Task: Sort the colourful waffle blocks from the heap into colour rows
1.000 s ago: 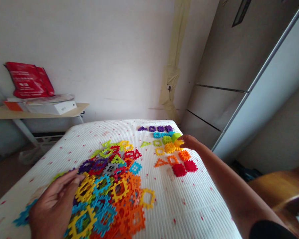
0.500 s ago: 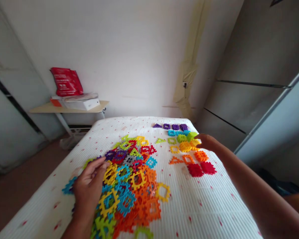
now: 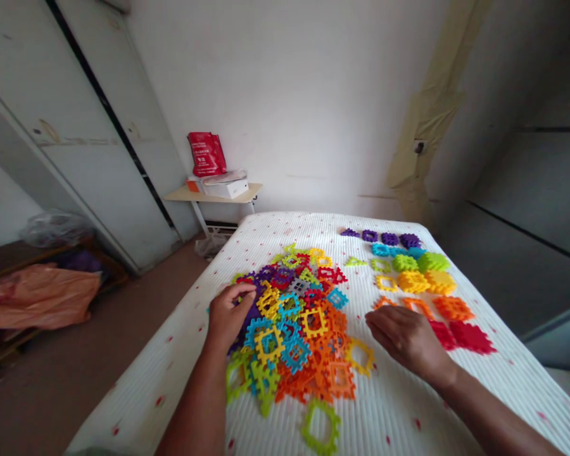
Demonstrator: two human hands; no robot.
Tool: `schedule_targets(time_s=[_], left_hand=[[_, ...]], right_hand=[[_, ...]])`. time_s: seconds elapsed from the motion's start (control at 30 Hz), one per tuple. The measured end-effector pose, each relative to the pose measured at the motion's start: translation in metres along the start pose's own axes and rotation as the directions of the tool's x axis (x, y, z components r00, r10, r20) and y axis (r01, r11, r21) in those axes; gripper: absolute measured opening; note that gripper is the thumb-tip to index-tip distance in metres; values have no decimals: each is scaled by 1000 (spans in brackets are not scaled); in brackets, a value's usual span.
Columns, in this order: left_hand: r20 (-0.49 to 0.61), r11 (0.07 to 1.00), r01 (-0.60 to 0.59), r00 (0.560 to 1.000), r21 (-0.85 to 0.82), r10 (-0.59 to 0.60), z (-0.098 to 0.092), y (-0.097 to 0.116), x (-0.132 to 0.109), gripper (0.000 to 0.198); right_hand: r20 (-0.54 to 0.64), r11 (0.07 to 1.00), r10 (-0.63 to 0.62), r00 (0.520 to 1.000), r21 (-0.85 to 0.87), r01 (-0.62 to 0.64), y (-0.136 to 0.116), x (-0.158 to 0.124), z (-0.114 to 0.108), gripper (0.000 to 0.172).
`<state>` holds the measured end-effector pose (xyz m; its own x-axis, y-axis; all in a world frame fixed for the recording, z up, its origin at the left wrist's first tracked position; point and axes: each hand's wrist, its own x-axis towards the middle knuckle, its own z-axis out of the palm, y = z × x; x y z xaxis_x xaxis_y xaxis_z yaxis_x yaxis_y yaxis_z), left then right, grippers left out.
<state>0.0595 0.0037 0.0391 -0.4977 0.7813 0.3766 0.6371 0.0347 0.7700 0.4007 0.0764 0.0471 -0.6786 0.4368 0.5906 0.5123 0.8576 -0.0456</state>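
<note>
A mixed pile of toothed plastic building pieces (image 3: 294, 345) in several colours lies on the white quilted bed cover (image 3: 384, 399). At the pile's left edge is my left hand (image 3: 230, 313), fingers curled towards the thumb beside some purple pieces (image 3: 253, 311); what is inside the grip is hidden. My right hand (image 3: 406, 339) hovers between the pile and the sorted rows, its fingers pressed together and pointing left, with nothing visible in them. It partly covers the orange triangle (image 3: 384, 302) and the red stacks (image 3: 472, 337).
Sorted by colour at the right are purple stacks (image 3: 389, 239), blue pieces (image 3: 381, 250), green stacks (image 3: 433, 261), yellow stacks (image 3: 412, 281) and orange stacks (image 3: 453, 308). A small table (image 3: 178, 193) with a red bag (image 3: 206, 154) stands by the wall.
My right hand has come back from the yellow and green stacks, moving nearer and towards the pile. The view has turned left; my left hand stays at the pile's left side.
</note>
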Motion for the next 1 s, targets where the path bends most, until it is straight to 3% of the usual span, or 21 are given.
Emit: schedule_targets(time_s=[0.13,0.37,0.47,0.57,0.67,0.83,1.0], left_hand=[[191,989,-131,975,73,115,9,6,-2,17],[287,888,-281,941,363,180,17,3,-4,34],[261,885,-306,940,352,221,18,-1,-3,36],[159,912,-292,954,288,255,19,-2,-3,41],[51,960,-210,978,184,203,21,-1,-7,51],[-34,992,-121,992,45,123,30,-2,-11,65],[-104,994,-110,989,-25,107,31,-1,-12,60]], right_hand=[[88,986,-155,984,-46,159,-16,-6,27,21],[122,991,-136,983,10,136,-16,-15,44,18],[134,993,-114,984,-5,116,-17,-16,48,20],[135,995,-90,987,-27,94,-17,-16,51,22],[115,996,-74,991,-36,78,-16,-16,52,23],[117,995,-76,990,-61,83,-17,-15,51,25],[134,994,-75,988,-70,84,-16,-16,53,26]])
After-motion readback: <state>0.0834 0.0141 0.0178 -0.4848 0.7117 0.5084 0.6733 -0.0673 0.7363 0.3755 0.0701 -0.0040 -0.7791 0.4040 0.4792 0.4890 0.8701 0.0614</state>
